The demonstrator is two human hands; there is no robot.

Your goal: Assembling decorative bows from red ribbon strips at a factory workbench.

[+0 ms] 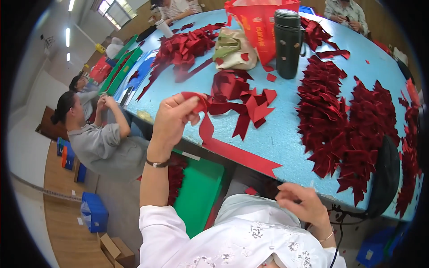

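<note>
Raised over the near left edge of the table, my left hand (173, 117) pinches a red ribbon (239, 156) between thumb and fingers. One end loops at the fingertips; the rest trails down and right along the table edge to a notched tip. Close to my body, just off the table's front edge, my right hand (307, 203) is loosely bent with its fingers apart, and no object shows in it. Beyond my left hand lie folded red ribbon pieces (257, 107) with notched ends. Several rows of stacked dark red bows (321, 111) fill the table's right side.
A dark thermos (287, 49) stands beside a red bag (261, 27) and a pale cloth bag (234, 49). More red ribbon (181, 49) is heaped behind. A green crate (199, 192) sits below the table edge. A person in grey (100, 138) sits at left; others sit around the table.
</note>
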